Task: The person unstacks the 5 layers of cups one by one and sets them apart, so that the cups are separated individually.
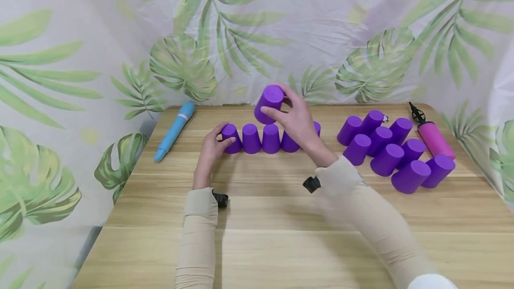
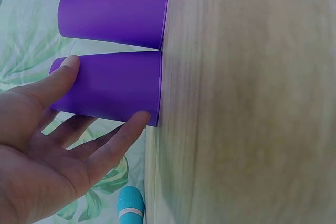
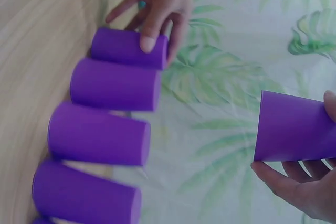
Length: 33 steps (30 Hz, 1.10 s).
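Upside-down purple cups stand in a row across the table; the leftmost cup [image 1: 232,139] is in my left hand [image 1: 211,148], thumb on its near face and fingers around its outer side. In the left wrist view this cup [image 2: 113,87] has its rim on the table. My right hand [image 1: 301,121] grips another purple cup [image 1: 268,104] and holds it in the air above the row, mouth down and a little tilted. From the right wrist view, the raised cup [image 3: 294,127] is clear of the row. My right hand partly covers the row's right end.
At the right, several more upturned purple cups [image 1: 386,159] stand in a cluster. Beside them lies a pink hand pump [image 1: 435,139] with a black end. A blue pump-like tube [image 1: 174,133] lies at the table's left edge. A leaf-print cloth [image 1: 249,35] hangs behind.
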{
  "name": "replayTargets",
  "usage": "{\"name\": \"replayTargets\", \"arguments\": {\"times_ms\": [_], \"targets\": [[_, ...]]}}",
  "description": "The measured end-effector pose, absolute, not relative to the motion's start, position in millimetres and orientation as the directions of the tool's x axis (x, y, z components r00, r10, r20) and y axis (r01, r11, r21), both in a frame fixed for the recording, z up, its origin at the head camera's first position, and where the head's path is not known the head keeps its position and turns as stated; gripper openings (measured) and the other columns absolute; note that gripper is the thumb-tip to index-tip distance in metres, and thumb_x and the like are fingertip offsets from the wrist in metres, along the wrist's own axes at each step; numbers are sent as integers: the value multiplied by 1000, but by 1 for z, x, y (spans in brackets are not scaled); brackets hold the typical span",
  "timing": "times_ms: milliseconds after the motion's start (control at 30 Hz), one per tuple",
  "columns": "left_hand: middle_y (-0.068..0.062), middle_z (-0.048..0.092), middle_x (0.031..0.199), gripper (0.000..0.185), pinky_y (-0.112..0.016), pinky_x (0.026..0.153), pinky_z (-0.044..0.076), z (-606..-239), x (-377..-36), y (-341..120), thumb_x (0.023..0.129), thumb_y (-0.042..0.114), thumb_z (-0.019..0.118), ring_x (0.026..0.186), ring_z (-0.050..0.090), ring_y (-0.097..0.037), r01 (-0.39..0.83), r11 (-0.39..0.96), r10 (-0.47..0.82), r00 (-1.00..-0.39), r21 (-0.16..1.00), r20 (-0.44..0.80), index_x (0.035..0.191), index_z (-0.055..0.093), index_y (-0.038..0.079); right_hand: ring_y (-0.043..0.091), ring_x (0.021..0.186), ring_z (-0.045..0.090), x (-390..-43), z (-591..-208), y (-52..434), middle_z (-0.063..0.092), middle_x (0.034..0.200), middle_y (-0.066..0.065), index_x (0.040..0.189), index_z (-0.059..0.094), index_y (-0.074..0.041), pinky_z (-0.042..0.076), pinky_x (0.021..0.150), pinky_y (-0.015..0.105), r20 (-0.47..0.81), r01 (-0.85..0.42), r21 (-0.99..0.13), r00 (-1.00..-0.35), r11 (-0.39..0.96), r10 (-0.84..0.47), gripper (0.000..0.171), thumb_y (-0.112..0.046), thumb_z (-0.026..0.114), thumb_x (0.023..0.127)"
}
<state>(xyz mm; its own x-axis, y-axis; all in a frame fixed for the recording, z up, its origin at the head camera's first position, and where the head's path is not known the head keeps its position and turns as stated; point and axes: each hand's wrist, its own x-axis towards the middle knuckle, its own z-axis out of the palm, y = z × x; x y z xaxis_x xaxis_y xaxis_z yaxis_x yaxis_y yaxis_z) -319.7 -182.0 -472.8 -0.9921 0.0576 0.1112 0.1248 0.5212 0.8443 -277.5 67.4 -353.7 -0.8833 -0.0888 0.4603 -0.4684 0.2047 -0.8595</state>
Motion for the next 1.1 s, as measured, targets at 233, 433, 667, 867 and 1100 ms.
{"name": "replayTargets", "arguments": {"times_ms": [233,433,667,867,1100], "targets": [[-24,48,138,58,-48,101,46,-476,-320,-184,91,11,66,124,50,-39,113,521,50,-994,846,102,144,43,7,21,113,59,-246,-343,105,61,123,11,133,55,-6,48,97,34,471,-466,-860,-882,209,-25,54,-10,76,83],[-24,48,139,58,-48,102,45,-478,-317,-186,91,11,66,126,47,-37,110,520,46,-994,847,101,144,42,6,25,117,57,-216,-331,123,58,126,15,134,52,-2,49,94,32,418,-404,-884,-908,237,13,53,-3,72,85],[-23,49,139,58,-48,101,45,-481,-317,-187,91,12,67,125,49,-38,100,511,34,-995,854,96,144,43,7,18,111,58,-205,-342,139,59,122,13,134,52,-3,51,80,19,403,-376,-887,-914,267,51,53,-4,72,85],[-24,48,139,59,-48,101,46,-480,-320,-186,91,13,67,125,48,-39,105,523,45,-994,846,96,144,43,7,7,93,57,-202,-360,158,62,116,5,134,56,-11,44,69,18,405,-357,-880,-909,314,100,54,-9,75,84],[-23,47,140,59,-49,100,46,-477,-325,-183,92,14,67,124,49,-40,105,521,46,-994,847,95,145,42,8,10,106,58,-200,-381,192,60,121,2,136,54,-22,47,89,20,382,-310,-886,-910,345,162,58,-18,77,83]]}}
